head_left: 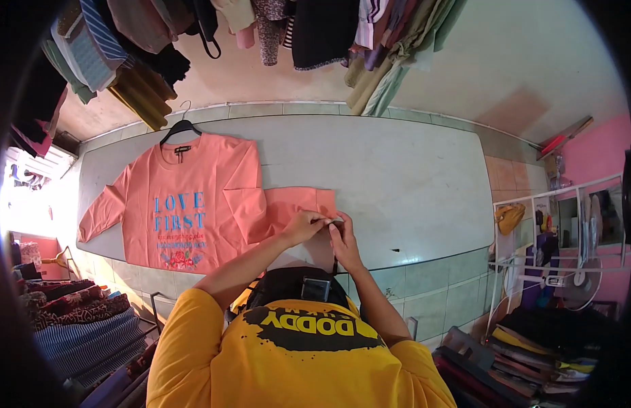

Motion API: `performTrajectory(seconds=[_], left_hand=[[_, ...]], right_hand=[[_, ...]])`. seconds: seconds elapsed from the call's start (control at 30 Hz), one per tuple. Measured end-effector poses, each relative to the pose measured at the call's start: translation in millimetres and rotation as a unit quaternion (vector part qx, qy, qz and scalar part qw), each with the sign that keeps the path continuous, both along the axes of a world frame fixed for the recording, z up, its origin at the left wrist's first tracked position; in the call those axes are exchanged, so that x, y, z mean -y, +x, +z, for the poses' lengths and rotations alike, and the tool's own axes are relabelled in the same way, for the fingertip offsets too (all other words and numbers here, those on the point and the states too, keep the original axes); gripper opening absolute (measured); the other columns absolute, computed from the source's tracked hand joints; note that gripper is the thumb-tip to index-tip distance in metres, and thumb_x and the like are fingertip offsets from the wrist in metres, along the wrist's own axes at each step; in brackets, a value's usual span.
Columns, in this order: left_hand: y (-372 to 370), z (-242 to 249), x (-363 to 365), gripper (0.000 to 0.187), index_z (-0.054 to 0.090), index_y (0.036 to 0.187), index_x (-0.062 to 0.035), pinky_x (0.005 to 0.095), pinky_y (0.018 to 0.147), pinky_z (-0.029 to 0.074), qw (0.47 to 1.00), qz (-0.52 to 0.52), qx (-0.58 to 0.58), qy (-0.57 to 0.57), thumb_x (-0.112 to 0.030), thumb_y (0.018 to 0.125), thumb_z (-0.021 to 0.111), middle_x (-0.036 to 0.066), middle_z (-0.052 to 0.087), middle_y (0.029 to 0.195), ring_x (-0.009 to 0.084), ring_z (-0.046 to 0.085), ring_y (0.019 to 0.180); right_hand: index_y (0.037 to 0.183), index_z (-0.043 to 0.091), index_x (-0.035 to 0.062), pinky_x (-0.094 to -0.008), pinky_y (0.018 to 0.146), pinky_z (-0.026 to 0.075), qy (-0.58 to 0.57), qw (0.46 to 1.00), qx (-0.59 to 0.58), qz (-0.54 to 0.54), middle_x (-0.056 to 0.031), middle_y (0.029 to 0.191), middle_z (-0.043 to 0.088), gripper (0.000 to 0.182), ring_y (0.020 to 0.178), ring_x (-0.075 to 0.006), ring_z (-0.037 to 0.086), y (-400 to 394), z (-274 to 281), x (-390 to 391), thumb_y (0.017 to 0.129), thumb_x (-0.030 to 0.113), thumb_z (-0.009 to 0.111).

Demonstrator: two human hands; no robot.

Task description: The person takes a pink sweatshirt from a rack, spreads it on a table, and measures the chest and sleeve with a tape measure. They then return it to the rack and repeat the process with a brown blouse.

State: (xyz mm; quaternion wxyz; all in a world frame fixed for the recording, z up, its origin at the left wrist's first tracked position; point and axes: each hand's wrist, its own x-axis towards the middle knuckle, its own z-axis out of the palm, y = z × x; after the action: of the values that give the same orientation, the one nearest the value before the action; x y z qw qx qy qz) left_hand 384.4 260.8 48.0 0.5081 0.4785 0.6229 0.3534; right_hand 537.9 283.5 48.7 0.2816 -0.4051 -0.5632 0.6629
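A coral T-shirt with blue "LOVE FIRST" lettering lies face up on the pale table, a black hanger in its neck. Beside it, partly against its sleeve, is a folded coral piece of clothing. Over the right end of that piece, my left hand and my right hand meet with fingertips pinched together. A small pale strip shows between them; its kind is too small to tell. My right thumb and fingers close around it, and my left fingertips touch its near end.
The long pale table stretches to the right, with a small dark object near its front edge. Clothes hang above the far side. Folded clothes are stacked at lower left, and a white rack stands at right.
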Motion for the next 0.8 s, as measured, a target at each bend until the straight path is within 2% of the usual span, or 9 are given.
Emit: performTrajectory(seconds=[0.07,0.17,0.23,0.27,0.33,0.47,0.57,0.63,0.8], left_hand=[[2,-9,-4,0.021,0.065,0.088,-0.0059,0.0275,0.068,0.046,0.999,0.024,0.041,-0.018,-0.023,0.081,0.055,0.010,0.063,0.078,0.0192,0.060,0.071],[-1,-1,-18,0.019,0.066,0.085,-0.0060,0.0274,0.069,0.046,0.996,-0.011,0.077,-0.036,-0.022,0.079,0.056,0.010,0.063,0.082,0.0183,0.060,0.070],[1,25,-33,0.013,0.067,0.078,-0.0100,0.0303,0.067,0.046,0.986,-0.001,-0.134,-0.097,-0.019,0.076,0.057,0.007,0.063,0.080,0.0199,0.059,0.071],[-1,17,-40,0.013,0.067,0.078,-0.0100,0.0303,0.067,0.046,0.986,-0.003,-0.133,-0.100,-0.019,0.076,0.057,0.007,0.063,0.080,0.0199,0.059,0.071],[-3,3,-53,0.009,0.068,0.072,-0.0149,0.0349,0.070,0.043,0.956,0.088,-0.272,0.066,-0.018,0.072,0.059,0.000,0.063,0.079,0.0202,0.057,0.077],[3,-3,-61,0.008,0.068,0.069,-0.0175,0.0374,0.075,0.039,0.935,0.131,-0.325,0.048,-0.020,0.071,0.061,-0.003,0.061,0.081,0.0191,0.053,0.084],[1,-13,-63,0.009,0.068,0.072,-0.0136,0.0318,0.074,0.042,0.931,0.133,-0.334,0.063,-0.020,0.070,0.061,-0.002,0.061,0.080,0.0175,0.052,0.086],[-1,-19,-64,0.009,0.068,0.071,-0.0179,0.0373,0.078,0.037,0.948,0.120,-0.293,0.035,-0.024,0.071,0.061,-0.005,0.061,0.085,0.0192,0.051,0.088],[-1,-22,-64,0.009,0.068,0.072,-0.0157,0.0342,0.074,0.041,0.942,0.125,-0.307,0.058,-0.023,0.070,0.064,-0.003,0.061,0.082,0.0187,0.052,0.084]], right_hand=[[0.122,0.030,0.0046,-0.0290,0.075,0.041,0.101,0.993,0.045,-0.029,-0.0109,0.096,0.053,0.040,0.083,-0.0182,0.053,-1,6,2,0.089,0.020,0.045],[0.119,0.036,0.0059,-0.0314,0.075,0.041,0.100,0.991,0.085,-0.029,-0.0150,0.095,0.053,0.036,0.086,-0.0229,0.053,4,14,3,0.087,0.019,0.046],[0.117,0.040,0.0070,-0.0333,0.076,0.041,0.183,0.975,0.122,-0.021,-0.0164,0.095,0.052,0.033,0.086,-0.0262,0.052,12,8,1,0.086,0.019,0.047],[0.114,0.044,0.0080,-0.0352,0.076,0.041,0.267,0.951,0.156,-0.009,-0.0177,0.094,0.051,0.031,0.086,-0.0295,0.051,14,6,0,0.085,0.019,0.048],[0.112,0.047,0.0087,-0.0368,0.077,0.041,0.242,0.956,0.163,-0.015,-0.0181,0.093,0.051,0.030,0.086,-0.0314,0.050,17,4,3,0.084,0.019,0.049],[0.112,0.049,0.0081,-0.0376,0.077,0.041,0.230,0.953,0.199,-0.006,-0.0172,0.091,0.050,0.031,0.086,-0.0325,0.050,19,3,6,0.083,0.019,0.050],[0.112,0.049,0.0055,-0.0384,0.076,0.041,0.247,0.947,0.206,-0.002,-0.0170,0.091,0.050,0.033,0.085,-0.0325,0.049,18,0,7,0.082,0.020,0.051],[0.112,0.049,0.0044,-0.0386,0.075,0.041,0.263,0.939,0.222,0.004,-0.0169,0.091,0.050,0.034,0.084,-0.0324,0.049,17,-1,8,0.081,0.020,0.052],[0.111,0.050,0.0027,-0.0389,0.074,0.042,0.276,0.926,0.258,0.024,-0.0166,0.090,0.050,0.037,0.082,-0.0323,0.048,19,4,13,0.080,0.022,0.054]])
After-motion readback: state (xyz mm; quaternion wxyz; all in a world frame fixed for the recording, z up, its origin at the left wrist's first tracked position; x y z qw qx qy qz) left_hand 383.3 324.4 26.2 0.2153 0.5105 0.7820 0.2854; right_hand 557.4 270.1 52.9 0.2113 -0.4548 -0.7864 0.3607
